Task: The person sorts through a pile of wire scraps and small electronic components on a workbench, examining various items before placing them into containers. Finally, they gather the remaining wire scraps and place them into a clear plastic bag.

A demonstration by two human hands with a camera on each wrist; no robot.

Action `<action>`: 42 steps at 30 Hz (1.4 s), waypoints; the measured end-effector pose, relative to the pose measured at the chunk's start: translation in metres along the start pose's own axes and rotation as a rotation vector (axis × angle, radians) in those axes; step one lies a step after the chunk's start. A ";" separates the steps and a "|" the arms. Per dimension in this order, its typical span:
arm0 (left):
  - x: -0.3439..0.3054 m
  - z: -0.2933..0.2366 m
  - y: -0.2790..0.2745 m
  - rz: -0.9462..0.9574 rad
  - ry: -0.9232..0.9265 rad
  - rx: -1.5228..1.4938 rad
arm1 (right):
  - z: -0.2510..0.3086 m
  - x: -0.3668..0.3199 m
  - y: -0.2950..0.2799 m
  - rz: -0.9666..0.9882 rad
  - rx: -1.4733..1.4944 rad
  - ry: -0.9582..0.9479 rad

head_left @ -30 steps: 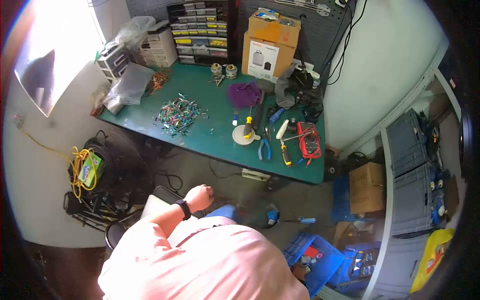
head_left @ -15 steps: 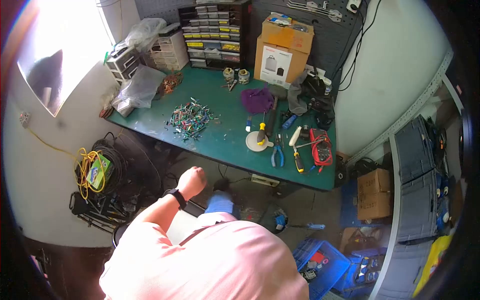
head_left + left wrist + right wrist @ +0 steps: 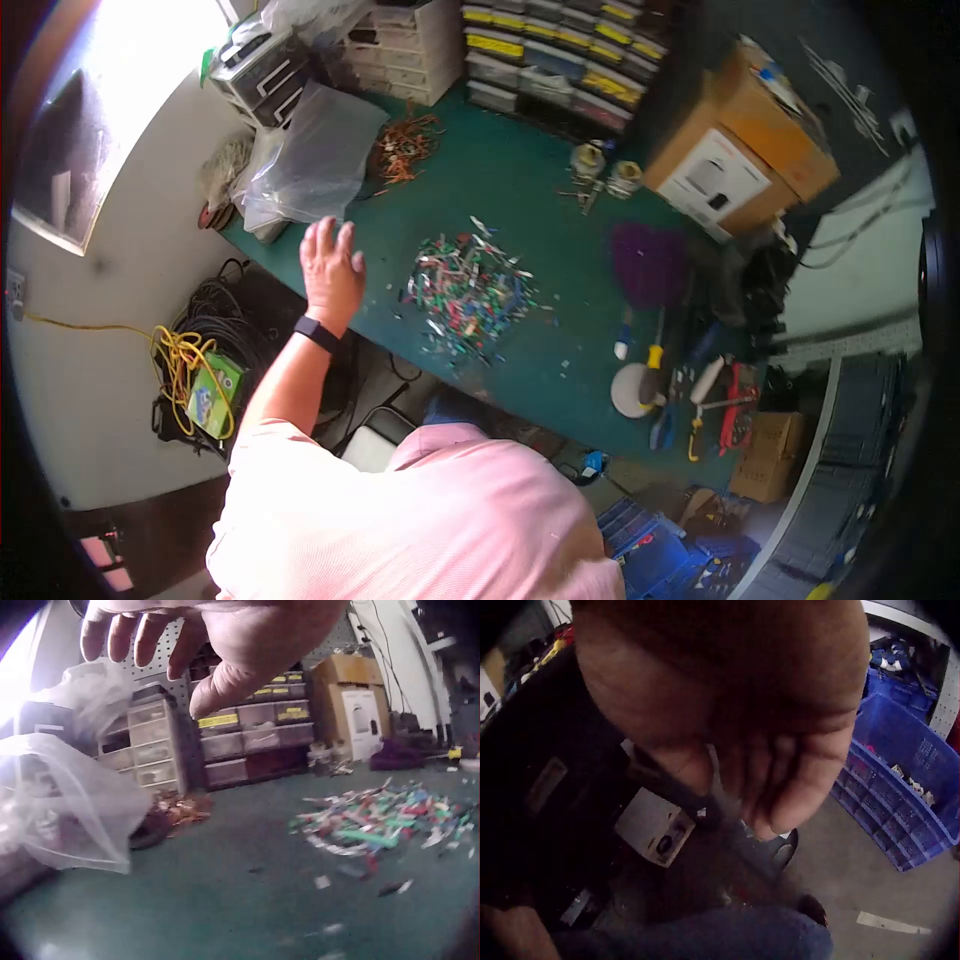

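**Desk:** Where is the left hand on your feed?

**Operator:** I have the left hand [image 3: 330, 262] out over the left end of the green workbench [image 3: 520, 190]. It is palm down, with the fingers straight and spread wide, and there is nothing in it. On the wrist camera I see it above the surface, not touching. A black wristband [image 3: 317, 333] sits on that wrist.

**Desk:** What lies nearest to it?

**Operator:** It is between two things. The clear plastic bag [image 3: 310, 160] lies crumpled just beyond the fingertips, towards the back left. The heap of coloured wire offcuts [image 3: 468, 290] is spread on the bench to the hand's right, near it but apart. Stray bits have scattered round the heap.

**Desk:** And behind those?

**Operator:** I see copper wire scraps [image 3: 400, 150] just beside the bag. Drawer cabinets [image 3: 400, 45] stand along the back, and a cardboard box [image 3: 740, 150] is at the far right. A purple cloth [image 3: 648, 262] and a yellow-handled screwdriver [image 3: 652, 365] lie well right of the heap.

**Desk:** What about the right hand?

**Operator:** I only get the right hand [image 3: 735, 712] on its own wrist camera. It is low beside the person and fills the lens, with a blue crate [image 3: 900, 817] on the floor beyond it. The fingers look bent, but I cannot tell whether they hold anything.
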State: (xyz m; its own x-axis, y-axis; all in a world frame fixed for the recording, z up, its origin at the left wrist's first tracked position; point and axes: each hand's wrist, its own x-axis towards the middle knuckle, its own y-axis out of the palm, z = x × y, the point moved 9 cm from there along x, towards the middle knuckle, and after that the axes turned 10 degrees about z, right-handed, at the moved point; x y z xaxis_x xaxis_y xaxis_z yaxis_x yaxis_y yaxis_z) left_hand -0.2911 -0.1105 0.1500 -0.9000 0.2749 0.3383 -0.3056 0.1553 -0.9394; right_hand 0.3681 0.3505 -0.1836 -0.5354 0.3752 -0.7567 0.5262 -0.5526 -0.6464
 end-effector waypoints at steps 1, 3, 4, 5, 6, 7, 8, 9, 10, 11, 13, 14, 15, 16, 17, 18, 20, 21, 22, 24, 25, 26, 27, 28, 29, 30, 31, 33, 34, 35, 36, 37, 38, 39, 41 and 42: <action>0.014 0.020 -0.002 -0.037 -0.001 0.076 | 0.024 0.000 -0.005 -0.014 -0.079 -0.069; 0.039 0.060 0.002 0.030 -0.028 0.212 | 0.084 -0.010 -0.022 -0.170 -0.264 -0.290; 0.049 0.084 0.011 0.095 -0.066 0.309 | 0.110 -0.017 -0.029 -0.285 -0.341 -0.393; 0.056 0.098 0.014 0.121 -0.083 0.323 | 0.125 -0.019 -0.032 -0.333 -0.385 -0.453; 0.061 0.110 0.018 0.160 -0.078 0.384 | 0.132 -0.024 -0.026 -0.361 -0.420 -0.471; 0.063 0.121 0.023 0.195 -0.079 0.442 | 0.127 -0.007 -0.014 -0.185 -0.376 -0.420; 0.065 0.130 0.026 0.218 -0.081 0.474 | 0.117 0.008 0.003 -0.011 -0.332 -0.354; 0.066 0.138 0.029 0.237 -0.082 0.494 | 0.110 0.021 0.017 0.150 -0.295 -0.277; 0.067 0.142 0.031 0.243 -0.084 0.493 | 0.106 0.029 0.025 0.219 -0.257 -0.235; 0.067 0.145 0.031 0.248 -0.085 0.493 | 0.105 0.039 0.034 0.277 -0.167 -0.202; 0.067 0.145 0.028 0.223 -0.067 0.489 | 0.086 0.060 0.068 0.442 0.576 -0.012; 0.066 0.143 0.023 0.187 -0.048 0.480 | 0.085 0.064 0.087 0.482 1.315 0.185; 0.065 0.140 0.021 0.189 -0.044 0.494 | 0.086 0.066 0.102 0.458 1.619 0.337; 0.064 0.136 0.018 0.185 -0.040 0.487 | 0.085 0.075 0.104 0.423 1.542 0.339; 0.064 0.132 0.016 0.179 -0.033 0.480 | 0.091 0.081 0.100 0.390 1.464 0.343; 0.062 0.130 0.015 0.172 -0.015 0.471 | 0.089 0.087 0.098 0.309 1.304 0.355; 0.054 0.109 0.010 0.136 0.035 0.414 | 0.090 0.097 0.104 0.233 1.381 0.426; 0.049 0.095 0.007 0.106 0.078 0.345 | 0.085 0.100 0.105 0.147 1.445 0.504; 0.042 0.079 0.005 0.078 0.136 0.253 | 0.088 0.106 0.105 0.140 1.454 0.495; 0.025 0.051 0.005 0.032 0.198 0.112 | 0.088 0.116 0.100 0.062 1.350 0.438; 0.019 0.044 0.009 0.012 0.215 0.094 | 0.085 0.121 0.104 0.033 1.368 0.435; 0.014 0.040 0.016 0.024 0.226 0.091 | 0.081 0.136 0.111 0.008 1.336 0.303; 0.012 0.038 0.022 0.036 0.239 0.094 | 0.087 0.148 0.112 -0.015 1.299 0.171; 0.013 0.041 0.023 0.000 0.245 0.118 | 0.083 0.155 0.118 -0.035 1.320 0.167; 0.015 0.047 0.025 -0.040 0.225 0.225 | 0.085 0.157 0.108 -0.090 1.248 0.171; 0.021 0.059 0.027 -0.054 0.183 0.288 | 0.085 0.156 0.106 -0.140 1.177 0.186; 0.026 0.070 0.029 -0.064 0.137 0.346 | 0.088 0.154 0.114 -0.157 1.197 0.199; 0.031 0.074 0.020 -0.084 0.144 0.470 | 0.084 0.154 0.117 -0.334 1.276 0.139; 0.034 0.084 0.022 -0.064 0.151 0.503 | 0.086 0.160 0.116 -0.299 1.046 0.048; 0.036 0.091 0.024 -0.076 0.146 0.489 | 0.092 0.156 0.113 -0.319 1.041 0.045; 0.041 0.097 0.028 -0.032 0.168 0.486 | 0.102 0.148 0.107 -0.337 1.054 0.072; 0.044 0.104 0.031 0.017 0.189 0.485 | 0.117 0.133 0.096 -0.349 1.064 0.098; 0.048 0.110 0.035 0.032 0.167 0.520 | 0.132 0.118 0.084 -0.361 1.057 0.091; 0.051 0.118 0.040 0.015 0.207 0.488 | 0.151 0.106 0.066 -0.379 1.002 0.043; 0.057 0.120 0.044 -0.079 0.332 0.545 | 0.177 0.099 0.045 -0.420 0.947 -0.032; 0.060 0.121 0.038 -0.099 0.330 0.488 | 0.178 0.096 0.046 -0.415 1.015 -0.016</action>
State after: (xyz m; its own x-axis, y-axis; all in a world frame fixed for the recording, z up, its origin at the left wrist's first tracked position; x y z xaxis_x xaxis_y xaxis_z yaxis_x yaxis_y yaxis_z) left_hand -0.3943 -0.2025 0.1280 -0.7394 0.5740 0.3519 -0.5614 -0.2371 -0.7929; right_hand 0.2231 0.2286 -0.2678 -0.5576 0.6681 -0.4928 -0.4821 -0.7438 -0.4629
